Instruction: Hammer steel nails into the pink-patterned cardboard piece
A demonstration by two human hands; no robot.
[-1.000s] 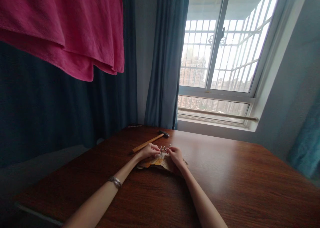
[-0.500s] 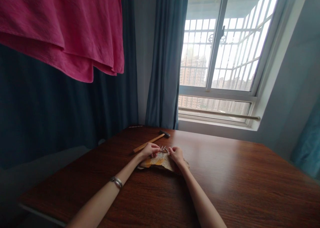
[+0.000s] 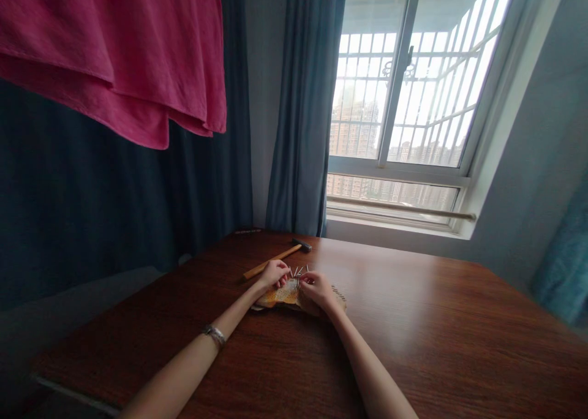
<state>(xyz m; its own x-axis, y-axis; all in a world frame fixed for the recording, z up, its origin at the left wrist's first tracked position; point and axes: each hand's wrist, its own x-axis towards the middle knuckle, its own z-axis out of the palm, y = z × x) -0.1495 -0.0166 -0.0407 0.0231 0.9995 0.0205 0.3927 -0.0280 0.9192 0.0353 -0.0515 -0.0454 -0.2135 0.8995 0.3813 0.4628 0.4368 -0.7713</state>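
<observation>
Several thin silvery nails stand at different slants above a beige and orange slab with rows of small dark holes or marks; what the slab is made of I cannot tell. My left hand is closed at its left side, thumb and finger pinched on a nail. From the right, my right hand reaches over the slab, its fingertips pinching another nail among the upright ones. The lower ends of the nails are partly hidden by my fingers. Just behind lies a hammer with a wooden handle and dark head.
All this lies on a brown wooden table. A pink towel hangs at upper left before dark blue curtains. Behind the table is a barred window with a rail along its lower part.
My right hand has moved left, further over the slab and in among the nails. My left hand has drawn back slightly to the left. The nails now stand more spread apart.
</observation>
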